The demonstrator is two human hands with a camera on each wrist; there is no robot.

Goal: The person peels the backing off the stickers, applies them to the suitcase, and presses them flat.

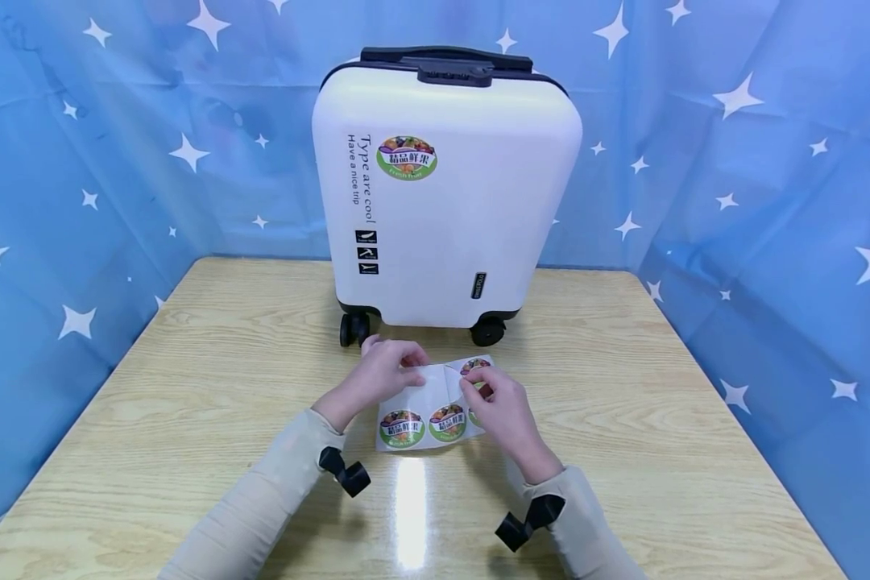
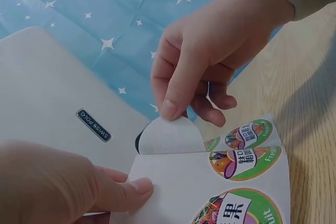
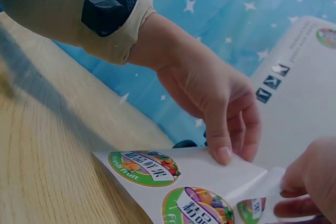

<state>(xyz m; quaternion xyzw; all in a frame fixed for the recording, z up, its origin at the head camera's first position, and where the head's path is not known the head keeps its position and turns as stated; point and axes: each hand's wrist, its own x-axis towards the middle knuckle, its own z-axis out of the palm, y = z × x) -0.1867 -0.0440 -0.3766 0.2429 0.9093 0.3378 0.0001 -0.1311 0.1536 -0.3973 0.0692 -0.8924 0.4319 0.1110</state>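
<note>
My left hand (image 1: 384,369) pinches the far left edge of a white sheet of oval fruit stickers (image 1: 415,396), thumb on top and fingers beneath. The right hand (image 1: 503,409) pinches the edge of one oval sticker (image 2: 170,136) between thumb and forefinger. This sticker is partly lifted from the sheet, folded back with its plain white back showing. Several colourful stickers (image 3: 144,168) remain flat on the sheet, around a bare white area. The sheet is tilted up from the table in the wrist views.
A white suitcase (image 1: 449,209) with black wheels stands upright behind the hands. One oval fruit sticker (image 1: 407,158) is on its upper left front, beside printed lettering. The wooden table (image 1: 225,387) is backed by a blue star-patterned cloth (image 1: 152,121).
</note>
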